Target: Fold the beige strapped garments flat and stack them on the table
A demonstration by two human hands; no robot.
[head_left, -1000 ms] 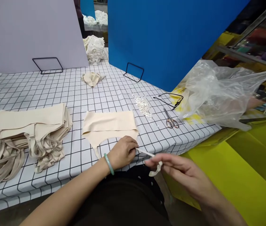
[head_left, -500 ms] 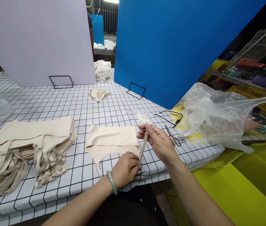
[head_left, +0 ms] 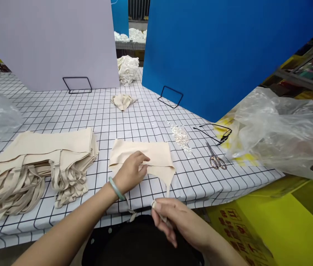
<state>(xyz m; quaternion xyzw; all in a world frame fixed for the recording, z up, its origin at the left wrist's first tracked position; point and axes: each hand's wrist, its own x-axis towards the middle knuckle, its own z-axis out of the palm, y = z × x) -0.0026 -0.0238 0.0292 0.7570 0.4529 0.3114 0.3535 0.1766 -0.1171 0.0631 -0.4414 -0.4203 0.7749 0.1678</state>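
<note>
Garment [head_left: 159, 153], one, cream, flat on the checked cloth [head_left: 134, 123], its middle under the loosely bent, parted fingers of the left hand [head_left: 131, 171]. Strap [head_left: 153, 203], one, narrow, pinched between thumb and fingers of the right hand [head_left: 177, 218], just below the garment's tapered right corner. Stack [head_left: 48, 144], cream, left of the garment; scissors [head_left: 214, 159], one pair, to its right.

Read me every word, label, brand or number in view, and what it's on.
Red characters on the yellow surface, lower right: too blurred to read.
White bits: too small to tell whether any carry print.
Cloth, scissors: no lettering that I can make out.
No text is readable.
</note>
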